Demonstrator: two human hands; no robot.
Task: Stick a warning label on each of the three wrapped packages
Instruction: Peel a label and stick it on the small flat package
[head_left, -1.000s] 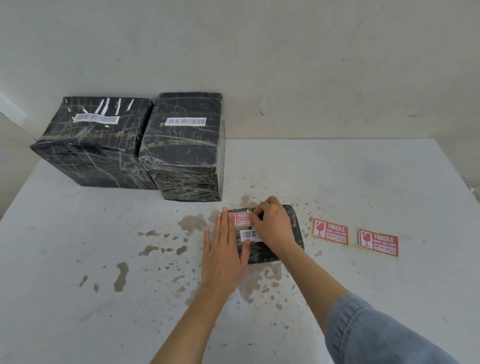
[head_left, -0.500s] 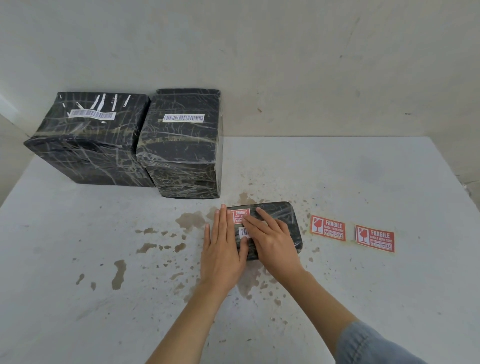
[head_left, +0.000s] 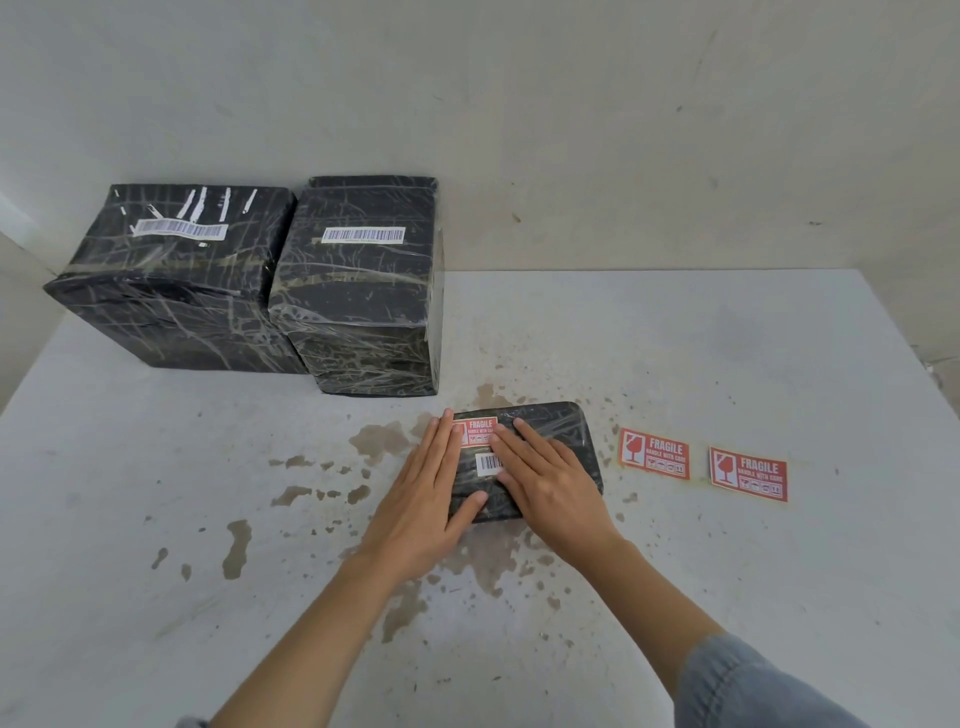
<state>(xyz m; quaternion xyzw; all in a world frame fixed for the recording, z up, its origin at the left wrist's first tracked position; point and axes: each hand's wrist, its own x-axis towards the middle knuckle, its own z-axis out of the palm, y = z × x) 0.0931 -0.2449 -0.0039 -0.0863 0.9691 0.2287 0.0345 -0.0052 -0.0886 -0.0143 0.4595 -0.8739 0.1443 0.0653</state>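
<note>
A small flat black wrapped package (head_left: 563, 428) lies in the middle of the table. A red FRAGILE label (head_left: 475, 431) sits on its top left, above a white barcode (head_left: 488, 464). My left hand (head_left: 423, 493) rests flat against the package's left edge, thumb on its top. My right hand (head_left: 548, 480) lies flat on the package, fingertips beside the label. Two loose FRAGILE labels lie on the table to the right, one label (head_left: 654, 453) nearer and the other label (head_left: 748, 474) farther. Two large black wrapped packages, the left package (head_left: 171, 275) and the right package (head_left: 363, 291), stand at the back left.
The white table (head_left: 675, 364) is stained with brown patches around the small package and to its left. A plain wall rises right behind the table. The table's right edge runs close to the far label.
My right hand went from pinching at the label with bent fingers to lying flat on the package and sliding right off the label. My left hand stayed put.
</note>
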